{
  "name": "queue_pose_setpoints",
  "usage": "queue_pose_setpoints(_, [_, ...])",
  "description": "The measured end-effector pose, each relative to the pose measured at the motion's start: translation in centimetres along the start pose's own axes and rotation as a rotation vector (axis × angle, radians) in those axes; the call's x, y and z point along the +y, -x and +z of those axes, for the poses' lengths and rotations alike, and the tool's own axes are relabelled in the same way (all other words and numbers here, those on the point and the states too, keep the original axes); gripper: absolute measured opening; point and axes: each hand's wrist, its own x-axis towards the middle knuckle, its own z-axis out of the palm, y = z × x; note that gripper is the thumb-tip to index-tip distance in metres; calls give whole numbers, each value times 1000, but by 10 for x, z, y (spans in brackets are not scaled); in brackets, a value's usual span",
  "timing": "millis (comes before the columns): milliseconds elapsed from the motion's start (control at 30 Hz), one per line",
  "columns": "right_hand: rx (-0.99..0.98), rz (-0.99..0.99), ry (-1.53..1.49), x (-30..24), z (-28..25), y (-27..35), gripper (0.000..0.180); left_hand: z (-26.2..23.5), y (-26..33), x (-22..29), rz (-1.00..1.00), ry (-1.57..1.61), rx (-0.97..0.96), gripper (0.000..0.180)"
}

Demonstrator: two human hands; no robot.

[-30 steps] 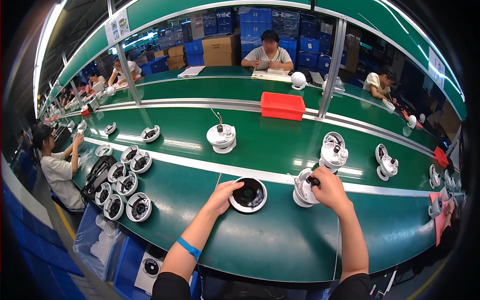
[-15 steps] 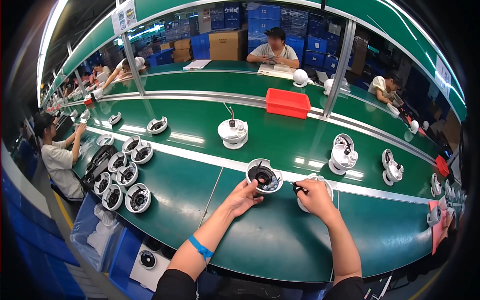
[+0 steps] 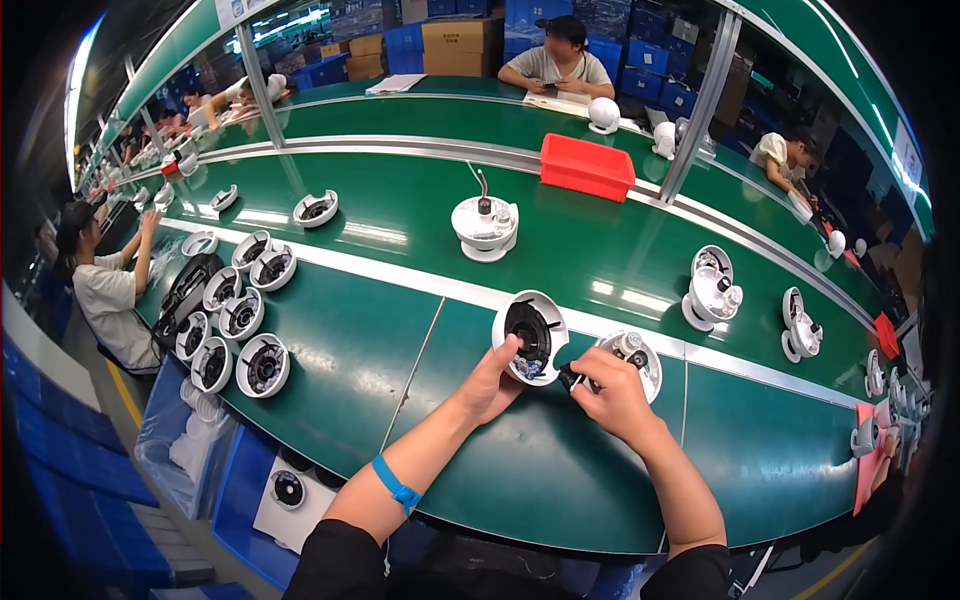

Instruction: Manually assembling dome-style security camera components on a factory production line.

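Observation:
My left hand grips a white bowl-shaped camera housing, with black parts and a small circuit board inside its open face. The thumb lies over the rim and the housing is tilted. Beside its lower right edge, my right hand pinches a small black part; its exact kind is hard to make out. Behind the right hand's fingers stands a white camera base with a round fitting on top, partly hidden by that hand.
Several similar housings lie at the left beside a black bag-like item. White camera units stand along the green belt. A red bin sits beyond. Co-workers sit across the line and at the left.
The housing in my left hand has turned, its notch moving from the top to the lower right. My right hand has brought the black part left and down to the housing's edge.

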Motion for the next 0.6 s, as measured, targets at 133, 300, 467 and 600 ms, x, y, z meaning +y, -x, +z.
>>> queue_pose_setpoints(133, [30,12,-31,-16,17,-7,22,-16,3,16,-56,-47,-59,83])
queue_pose_setpoints(300, [37,-64,69,-24,33,-13,24,-2,4,19,33,-57,-177,110])
queue_pose_setpoints(467, [27,-155,234,-31,45,-23,25,-14,3,26,39,-87,-163,113])
queue_pose_setpoints(600, [54,-165,253,-35,54,-29,24,-14,4,36,113,-317,-203,108])
